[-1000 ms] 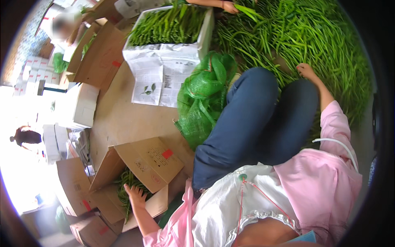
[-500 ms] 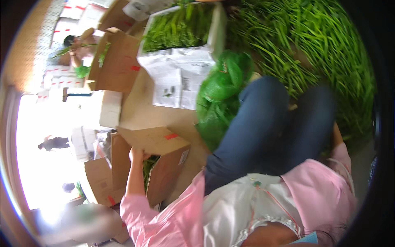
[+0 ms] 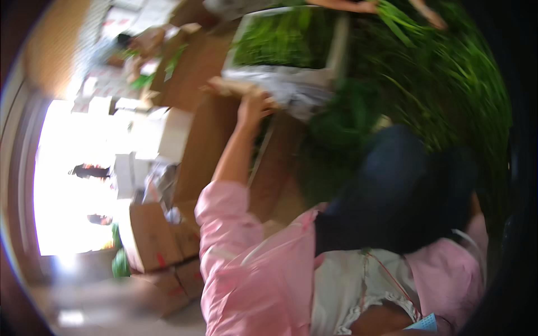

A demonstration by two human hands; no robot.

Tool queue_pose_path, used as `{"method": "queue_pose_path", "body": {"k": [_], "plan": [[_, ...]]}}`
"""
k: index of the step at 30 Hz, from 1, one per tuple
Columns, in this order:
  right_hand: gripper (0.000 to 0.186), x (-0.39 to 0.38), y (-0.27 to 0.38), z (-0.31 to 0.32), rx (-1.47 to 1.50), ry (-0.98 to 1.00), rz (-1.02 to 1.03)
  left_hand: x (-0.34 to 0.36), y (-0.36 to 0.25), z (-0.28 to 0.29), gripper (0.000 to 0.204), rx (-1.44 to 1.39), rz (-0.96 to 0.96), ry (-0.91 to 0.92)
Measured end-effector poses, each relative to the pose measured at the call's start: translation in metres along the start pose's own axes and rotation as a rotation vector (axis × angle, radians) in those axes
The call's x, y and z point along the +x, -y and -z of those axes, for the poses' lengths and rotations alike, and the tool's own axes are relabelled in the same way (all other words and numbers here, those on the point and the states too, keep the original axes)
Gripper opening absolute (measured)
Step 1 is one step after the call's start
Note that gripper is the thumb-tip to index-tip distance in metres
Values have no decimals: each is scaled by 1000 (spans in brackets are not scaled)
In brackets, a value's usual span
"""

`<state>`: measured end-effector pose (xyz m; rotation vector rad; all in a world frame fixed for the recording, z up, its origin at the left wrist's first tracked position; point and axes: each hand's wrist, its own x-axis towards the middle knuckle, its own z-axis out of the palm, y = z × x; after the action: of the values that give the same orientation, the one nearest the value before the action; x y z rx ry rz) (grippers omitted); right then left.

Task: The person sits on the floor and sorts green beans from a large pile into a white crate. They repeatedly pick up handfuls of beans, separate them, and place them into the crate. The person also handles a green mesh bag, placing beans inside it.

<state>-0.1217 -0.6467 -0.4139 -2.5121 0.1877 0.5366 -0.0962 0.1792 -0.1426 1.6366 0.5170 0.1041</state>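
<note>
My left hand [image 3: 255, 107] is closed on the upper edge of a cardboard box [image 3: 210, 129]. The box stands open beside the white foam crate [image 3: 339, 47], and a little green shows inside it. Long green stalks [image 3: 280, 39] fill the crate, and crumpled printed paper [image 3: 280, 84] hangs over its near side. At the right my right forearm [image 3: 476, 215] runs down beside my knee; the hand itself is hidden behind my leg. A green mesh bag [image 3: 342, 126] lies in shadow between the box and my dark trousers.
A large heap of green stalks [image 3: 471, 73] covers the right side. Another person's hands [image 3: 367, 7] hold stalks at the top. More cardboard boxes [image 3: 154, 235] and white cartons [image 3: 174, 134] stand at the left, where a person [image 3: 140, 45] works near a bright doorway.
My left hand has moved away from me, and the box it grips has shifted up against the foam crate. Another person's hands have come in at the top. The view has turned and blurred.
</note>
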Motion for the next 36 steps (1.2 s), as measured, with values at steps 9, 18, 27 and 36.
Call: {"method": "queue_pose_path", "body": {"k": [9,18,27,36], "plan": [[21,-28,30,-5,-3,66,-119,-121,40,-5,41,1111,131,-9],[21,15,56,-43,118,131,-29,-224,22,35,16,1183,118,189],[20,131,191,54,46,-41,691,-288,64,45,36,940,198,46],[23,134,366,87,-105,25,782,-269,70,-60,53,987,-360,484]]}}
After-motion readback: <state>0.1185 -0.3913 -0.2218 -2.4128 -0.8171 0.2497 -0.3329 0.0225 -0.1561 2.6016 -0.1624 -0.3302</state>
